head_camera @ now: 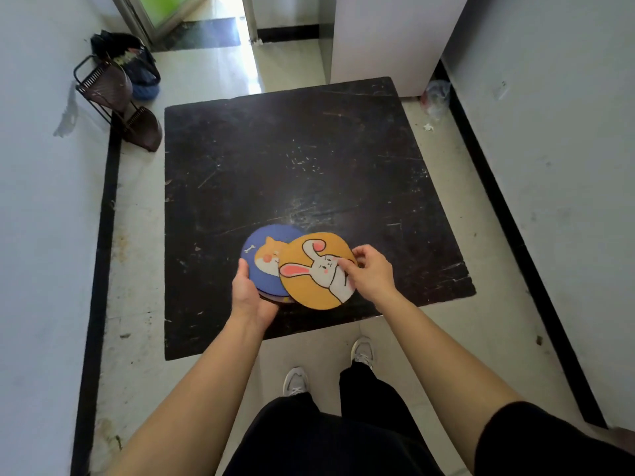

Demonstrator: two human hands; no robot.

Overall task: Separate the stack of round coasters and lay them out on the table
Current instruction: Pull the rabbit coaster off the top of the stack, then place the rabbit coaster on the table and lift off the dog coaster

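A stack of round coasters (263, 255) rests in my left hand (249, 297), which cups it from below at its near left edge; the top one showing is blue with an orange dog. My right hand (369, 273) pinches the right edge of an orange coaster with a white rabbit (309, 280), which lies slid to the right, half off the stack. Both are held over the near part of the black table (309, 159). The coasters lower in the stack show only as thin edges.
The scratched black table stands low on a pale tiled floor between white walls. A dark wire rack (113, 97) and a bag (137, 67) sit on the floor at the far left. A white cabinet (388, 39) stands behind the table. My shoes (362, 352) are at its near edge.
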